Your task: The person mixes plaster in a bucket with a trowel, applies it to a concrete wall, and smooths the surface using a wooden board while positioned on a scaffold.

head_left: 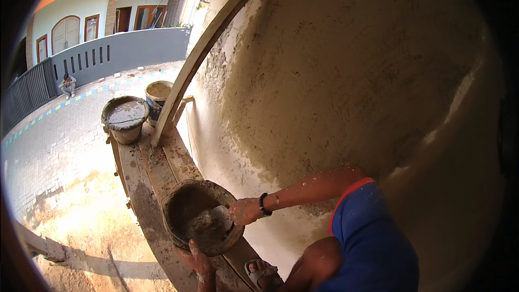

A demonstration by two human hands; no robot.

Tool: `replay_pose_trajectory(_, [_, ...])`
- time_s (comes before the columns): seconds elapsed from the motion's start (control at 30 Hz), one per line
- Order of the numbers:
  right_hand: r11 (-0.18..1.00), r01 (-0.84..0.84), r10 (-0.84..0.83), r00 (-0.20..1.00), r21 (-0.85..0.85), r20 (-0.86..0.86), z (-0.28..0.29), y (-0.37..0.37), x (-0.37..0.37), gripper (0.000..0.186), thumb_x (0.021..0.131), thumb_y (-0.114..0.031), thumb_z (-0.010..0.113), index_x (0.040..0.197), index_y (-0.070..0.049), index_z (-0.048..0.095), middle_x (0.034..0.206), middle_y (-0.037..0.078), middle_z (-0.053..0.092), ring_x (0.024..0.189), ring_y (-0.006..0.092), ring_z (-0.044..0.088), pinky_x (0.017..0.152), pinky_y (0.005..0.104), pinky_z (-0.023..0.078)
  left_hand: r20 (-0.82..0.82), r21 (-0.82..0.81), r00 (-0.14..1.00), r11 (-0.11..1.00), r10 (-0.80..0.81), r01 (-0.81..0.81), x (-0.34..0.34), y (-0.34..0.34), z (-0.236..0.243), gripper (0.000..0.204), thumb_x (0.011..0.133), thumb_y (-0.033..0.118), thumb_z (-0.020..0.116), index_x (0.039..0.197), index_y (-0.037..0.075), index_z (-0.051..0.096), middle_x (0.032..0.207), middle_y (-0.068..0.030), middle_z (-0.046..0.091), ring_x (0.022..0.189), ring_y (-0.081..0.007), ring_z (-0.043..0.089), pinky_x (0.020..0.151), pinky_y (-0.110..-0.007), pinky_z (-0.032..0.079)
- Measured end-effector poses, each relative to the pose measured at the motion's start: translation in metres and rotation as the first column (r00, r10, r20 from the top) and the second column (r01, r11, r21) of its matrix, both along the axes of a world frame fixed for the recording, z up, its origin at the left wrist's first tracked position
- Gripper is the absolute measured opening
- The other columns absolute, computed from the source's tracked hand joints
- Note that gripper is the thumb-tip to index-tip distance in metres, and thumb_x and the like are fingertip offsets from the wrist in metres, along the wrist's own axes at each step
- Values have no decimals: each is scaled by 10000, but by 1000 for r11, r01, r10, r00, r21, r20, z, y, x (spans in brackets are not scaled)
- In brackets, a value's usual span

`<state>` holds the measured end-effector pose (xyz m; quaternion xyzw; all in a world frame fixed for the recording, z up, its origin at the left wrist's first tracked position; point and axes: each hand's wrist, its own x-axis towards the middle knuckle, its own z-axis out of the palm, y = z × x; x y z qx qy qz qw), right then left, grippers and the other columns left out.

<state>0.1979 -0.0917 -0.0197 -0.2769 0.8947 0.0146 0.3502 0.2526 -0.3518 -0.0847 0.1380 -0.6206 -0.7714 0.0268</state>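
My right hand (246, 211) is closed around the handle of a trowel (220, 218), reaching in over the right rim of a mortar-caked bucket (168, 211). The trowel's blade is down inside, against a lump of wet grey-brown mortar (206, 228). At the bucket's near edge, my left hand (198, 262) grips the rim and side; some of its fingers are hidden. The bucket stands on a plank platform (154, 170), close to my sandalled foot (262, 271).
A bucket of watery liquid (125, 113) and another bucket (158, 91) stand farther along the planks. Beside them rises a wooden pole (200, 54). A plastered wall (346, 75) borders the right side. Lower down lies a paved street (48, 151), where a person (67, 85) sits near a grey fence.
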Motion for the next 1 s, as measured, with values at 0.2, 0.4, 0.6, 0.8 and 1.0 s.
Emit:
replay_pose_trajectory(0.2, [974, 226, -228, 966, -30, -125, 112, -72, -10, 121, 747, -133, 576, 746, -28, 635, 739, 167, 667, 727, 348, 661, 667, 436, 535, 91, 46, 995, 998, 31, -36, -3, -3, -7, 722, 923, 245, 592, 1440, -57, 189, 1410, -226, 343, 1252, -293, 396, 1060, -394, 330])
replay_pose_trajectory(0.4, [934, -285, 161, 872, -214, -462, 129, -74, 8, 438, 782, -110, 564, 1187, 38, 486, 886, 281, 587, 619, 370, 589, 562, 455, 484, 82, 276, 993, 959, -87, 61, -11, -29, 15, 732, 926, 230, 590, 1443, -62, 161, 1396, -227, 365, 1235, -288, 422, 1038, -365, 358])
replay_pose_trajectory(0.6, [968, -220, 248, 921, 123, -300, 98, -89, 17, 445, 793, -112, 601, 1207, 35, 528, 866, 194, 621, 769, 307, 654, 640, 406, 538, 76, 186, 986, 973, -151, 135, -12, -42, 0, 715, 927, 232, 593, 1430, -77, 188, 1396, -250, 350, 1268, -296, 375, 1081, -365, 285])
replay_pose_trajectory(0.8, [975, -187, 212, 947, 124, -242, 119, -110, -9, 430, 785, -133, 584, 1197, -11, 555, 832, 162, 633, 799, 311, 649, 653, 408, 543, 54, 213, 992, 972, -116, 102, -14, -53, -9, 648, 925, 210, 590, 1405, -53, 243, 1338, -229, 407, 1235, -280, 404, 1056, -360, 313])
replay_pose_trajectory(1.0, [973, -100, 143, 968, 210, -204, 110, -92, 23, 328, 801, -145, 531, 1106, -46, 601, 777, 176, 648, 746, 328, 658, 621, 429, 540, 82, 271, 988, 957, -129, 102, -17, -33, -1, 631, 915, 175, 597, 1396, -48, 255, 1334, -217, 407, 1196, -268, 439, 1032, -360, 347])
